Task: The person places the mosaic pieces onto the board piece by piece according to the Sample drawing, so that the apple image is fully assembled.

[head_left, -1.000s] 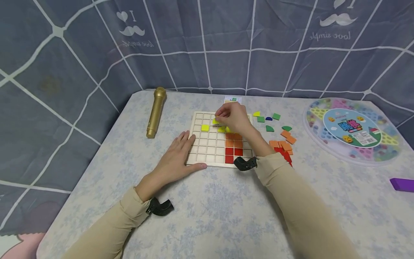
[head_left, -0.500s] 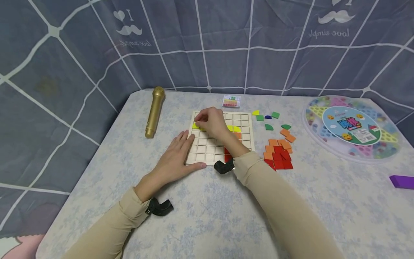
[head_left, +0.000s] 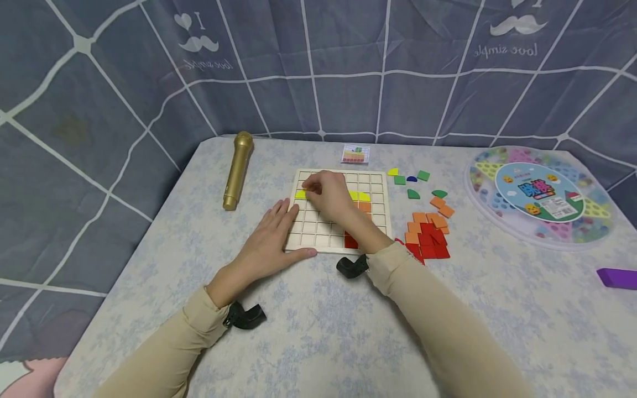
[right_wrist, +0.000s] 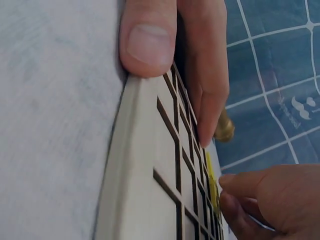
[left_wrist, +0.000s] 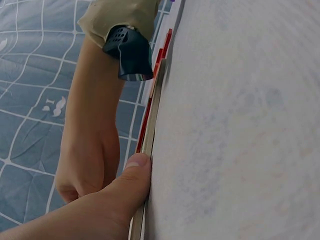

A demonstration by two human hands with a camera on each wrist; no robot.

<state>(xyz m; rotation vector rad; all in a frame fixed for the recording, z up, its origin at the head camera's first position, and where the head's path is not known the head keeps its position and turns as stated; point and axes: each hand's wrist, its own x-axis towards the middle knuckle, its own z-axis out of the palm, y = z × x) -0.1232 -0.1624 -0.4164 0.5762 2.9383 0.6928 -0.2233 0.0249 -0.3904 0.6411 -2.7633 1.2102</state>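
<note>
My left hand (head_left: pixel 266 237) lies flat with spread fingers at the near left corner of a pale wooden grid board (head_left: pixel 330 240). Its thumb (left_wrist: pixel 135 175) presses along the board's near edge. Over the board's upper left part, my right hand (head_left: pixel 330 196) has curled fingers, with the tips right at a yellow tile (head_left: pixel 301 194) in the left column. In the right wrist view these fingertips meet the yellow strip (right_wrist: pixel 213 195); I cannot tell whether they pinch a tile. Farther right on the board sit yellow pieces (head_left: pixel 364 197), orange tiles (head_left: pixel 365 207) and red tiles (head_left: pixel 350 242).
Right of the board lie loose red tiles (head_left: pixel 435 251), orange tiles (head_left: pixel 419 218), green pieces (head_left: pixel 413 194) and a yellow piece (head_left: pixel 393 172). A pattern card (head_left: pixel 355 153) stands behind. A gold microphone (head_left: pixel 239 171), a round game box (head_left: pixel 539 196) and a purple block (head_left: pixel 617 278) surround the area.
My right hand has carried a yellow tile leftward to the board's left column, then shifted slightly right with its fingertips. My left hand has stayed in place at the board's corner.
</note>
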